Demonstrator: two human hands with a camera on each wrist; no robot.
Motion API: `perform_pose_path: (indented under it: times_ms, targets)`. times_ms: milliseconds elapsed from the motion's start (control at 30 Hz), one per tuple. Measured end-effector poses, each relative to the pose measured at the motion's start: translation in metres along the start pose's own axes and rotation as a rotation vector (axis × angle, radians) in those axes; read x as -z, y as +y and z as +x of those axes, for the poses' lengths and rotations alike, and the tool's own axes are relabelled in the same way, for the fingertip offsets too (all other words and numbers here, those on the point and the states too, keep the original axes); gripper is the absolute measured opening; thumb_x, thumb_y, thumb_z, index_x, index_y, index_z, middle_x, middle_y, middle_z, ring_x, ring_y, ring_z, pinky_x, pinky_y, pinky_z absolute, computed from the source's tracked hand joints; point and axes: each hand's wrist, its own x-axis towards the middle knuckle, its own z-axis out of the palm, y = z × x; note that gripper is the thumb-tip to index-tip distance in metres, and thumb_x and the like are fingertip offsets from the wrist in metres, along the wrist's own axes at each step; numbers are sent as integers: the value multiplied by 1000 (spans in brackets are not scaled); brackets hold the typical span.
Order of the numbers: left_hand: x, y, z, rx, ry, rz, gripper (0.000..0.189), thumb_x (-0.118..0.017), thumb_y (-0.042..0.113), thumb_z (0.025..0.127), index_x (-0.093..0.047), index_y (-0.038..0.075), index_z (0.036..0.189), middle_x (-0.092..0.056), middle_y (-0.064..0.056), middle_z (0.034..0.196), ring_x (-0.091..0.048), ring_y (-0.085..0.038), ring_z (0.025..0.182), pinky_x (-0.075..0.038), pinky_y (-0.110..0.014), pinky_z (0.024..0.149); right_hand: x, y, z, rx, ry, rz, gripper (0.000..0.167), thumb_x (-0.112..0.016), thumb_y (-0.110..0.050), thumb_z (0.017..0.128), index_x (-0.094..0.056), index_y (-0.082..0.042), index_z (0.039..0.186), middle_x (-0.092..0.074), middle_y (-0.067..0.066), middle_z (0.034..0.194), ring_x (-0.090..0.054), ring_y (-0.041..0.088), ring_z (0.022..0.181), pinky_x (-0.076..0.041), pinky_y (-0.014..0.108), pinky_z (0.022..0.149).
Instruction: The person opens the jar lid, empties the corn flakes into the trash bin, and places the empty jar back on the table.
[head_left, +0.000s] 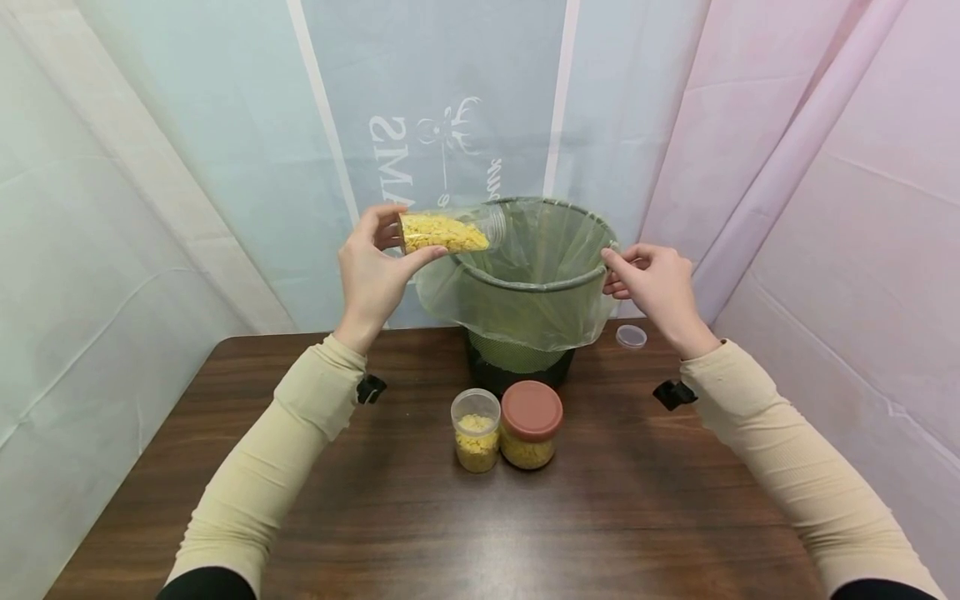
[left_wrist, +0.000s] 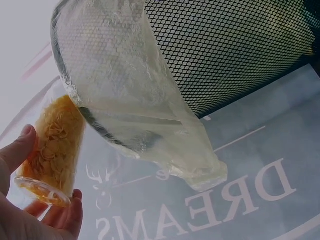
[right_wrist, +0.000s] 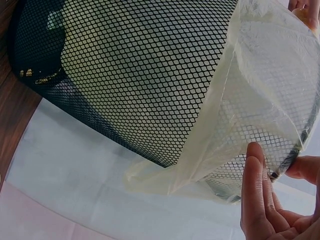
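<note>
My left hand (head_left: 375, 271) grips a clear jar (head_left: 448, 231) of yellow flakes, tipped on its side with its mouth at the left rim of a black mesh trash can (head_left: 517, 358). The flakes lie along the jar's lower side, and in the left wrist view flakes (left_wrist: 52, 132) fill much of it. A translucent bag (head_left: 525, 312) lines the can and hangs over its rim. At the can's right side, my right hand (head_left: 656, 279) pinches the rim through the bag, thumb above and fingers outside, as the right wrist view shows.
In front of the can stand a small uncovered jar (head_left: 477, 442) with yellow flakes and a jar with a reddish lid (head_left: 532, 410). A clear lid (head_left: 631, 337) lies on the brown table (head_left: 390, 517) right of the can. Pale curtains (head_left: 847, 225) surround the table.
</note>
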Motion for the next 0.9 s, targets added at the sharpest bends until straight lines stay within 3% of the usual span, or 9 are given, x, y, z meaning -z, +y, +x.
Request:
perform_pose_path:
  times_ms: [233, 500, 900]
  targets:
    - [-3, -21, 7, -63, 18, 12, 60, -89, 20, 62, -64, 9, 115, -68, -8, 109, -65, -15, 94, -50, -24, 85, 0, -1, 0, -11, -1, 16, 43, -60, -48, 89, -68, -6, 88, -73, 4, 71, -69, 11, 58, -57, 28, 58]
    - [-4, -20, 7, -79, 16, 37, 62, -89, 20, 61, -64, 8, 117, -68, -8, 114, -65, -13, 100, -47, -20, 92, 0, 0, 0, -19, -2, 29, 49, -59, -53, 87, -68, -5, 88, -72, 2, 70, -69, 10, 58, -56, 23, 56]
    - [-7, -20, 9, -137, 20, -3, 64, -88, 16, 60, -65, 9, 119, -65, -4, 123, -61, -14, 113, -44, -18, 98, -1, 0, -1, -17, 3, 30, 51, -59, -55, 86, -68, -5, 88, -73, 6, 72, -69, 11, 59, -56, 23, 56]
